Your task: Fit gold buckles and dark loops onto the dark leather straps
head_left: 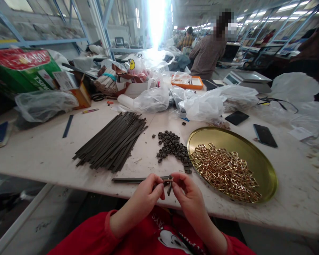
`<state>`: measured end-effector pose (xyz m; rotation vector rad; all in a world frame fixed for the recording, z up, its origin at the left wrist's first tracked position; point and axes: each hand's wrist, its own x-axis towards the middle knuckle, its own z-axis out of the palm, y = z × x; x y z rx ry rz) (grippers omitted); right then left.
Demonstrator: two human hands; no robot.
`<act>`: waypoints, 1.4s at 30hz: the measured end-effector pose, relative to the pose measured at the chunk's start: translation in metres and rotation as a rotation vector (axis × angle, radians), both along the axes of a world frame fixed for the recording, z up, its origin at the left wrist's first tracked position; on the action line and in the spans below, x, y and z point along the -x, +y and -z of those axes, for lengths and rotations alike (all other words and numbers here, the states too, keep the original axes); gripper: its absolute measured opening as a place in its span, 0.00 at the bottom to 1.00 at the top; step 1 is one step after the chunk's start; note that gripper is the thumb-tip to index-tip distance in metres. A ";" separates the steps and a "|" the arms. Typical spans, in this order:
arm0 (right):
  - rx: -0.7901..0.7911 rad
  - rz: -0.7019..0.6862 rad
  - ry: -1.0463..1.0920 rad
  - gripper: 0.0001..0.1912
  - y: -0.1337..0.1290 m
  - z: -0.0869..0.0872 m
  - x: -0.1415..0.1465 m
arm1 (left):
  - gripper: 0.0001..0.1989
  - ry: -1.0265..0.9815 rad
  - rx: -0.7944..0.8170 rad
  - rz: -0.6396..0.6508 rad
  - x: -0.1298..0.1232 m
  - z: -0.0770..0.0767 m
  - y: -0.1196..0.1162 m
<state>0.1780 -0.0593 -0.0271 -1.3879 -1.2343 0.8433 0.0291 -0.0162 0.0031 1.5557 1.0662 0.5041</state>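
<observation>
A dark strap point(130, 180) lies along the table's front edge, its right end between my hands. My left hand point(151, 189) pinches the strap near that end. Close beside it, my right hand point(184, 187) has its fingertips closed on the strap's end, where a small metal buckle seems to sit; a short dark tail hangs below. Behind my left hand is a pile of dark straps point(113, 141). Small dark loops point(172, 145) are heaped in the middle. Gold buckles point(225, 171) fill the lower part of a round gold tray point(266, 177) on the right.
Plastic bags point(202, 104) and an orange box point(187, 82) stand at the back of the table point(42, 156). A phone point(265, 135), a dark flat object point(236, 118) and a scale point(247, 78) are on the right. A person point(208, 53) is beyond the table.
</observation>
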 end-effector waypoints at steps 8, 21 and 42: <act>0.197 -0.083 0.520 0.16 0.004 -0.007 0.003 | 0.21 -0.165 0.062 0.091 0.002 0.005 -0.008; 0.203 -0.175 0.054 0.11 0.053 0.003 -0.004 | 0.12 -0.174 0.326 -0.101 0.009 -0.005 0.022; 0.149 -0.260 0.069 0.05 0.064 0.006 -0.010 | 0.13 0.034 0.106 -0.050 0.013 0.011 0.041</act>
